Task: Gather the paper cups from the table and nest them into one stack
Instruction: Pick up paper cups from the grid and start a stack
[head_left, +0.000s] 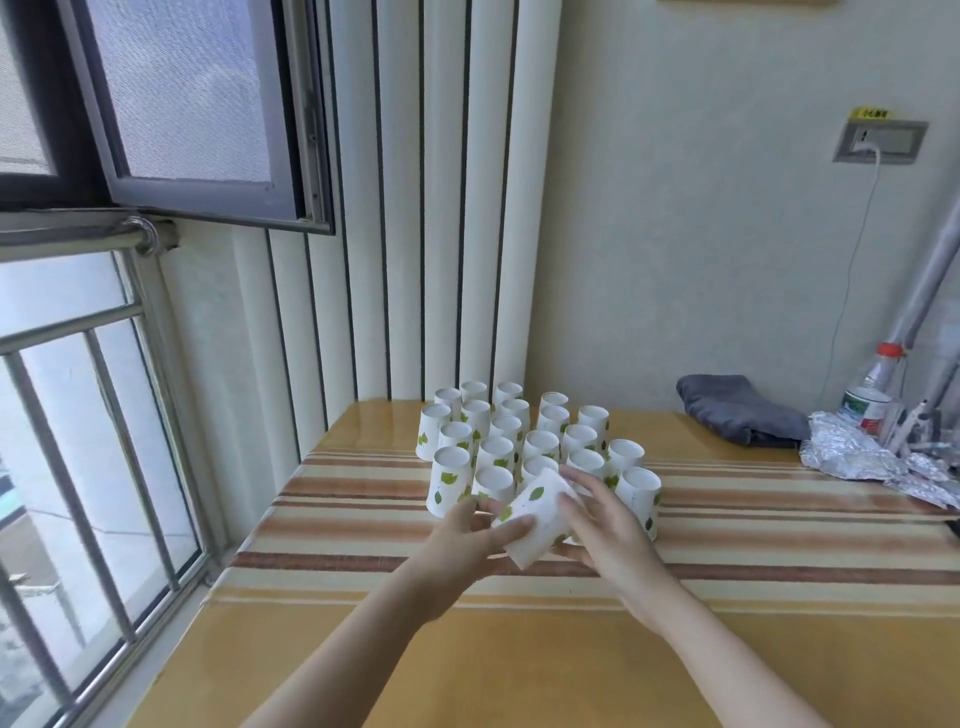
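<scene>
Several white paper cups with green leaf prints (498, 441) stand upside down in a tight cluster at the middle of the table (363, 649). One cup (537, 512) is lifted and tilted in front of the cluster, its base pointing up and away and its rim toward me. My left hand (467, 540) grips its left side, thumb across the wall. My right hand (608, 519) holds its right side with fingers spread over the base end. An upside-down cup (640, 493) stands just right of my right hand.
A striped cloth (779, 525) runs across the table. A folded grey cloth (737, 415) lies at the back right, beside crumpled foil (857, 457) and a plastic bottle (872, 395). A window with bars (78, 415) borders the table's left edge.
</scene>
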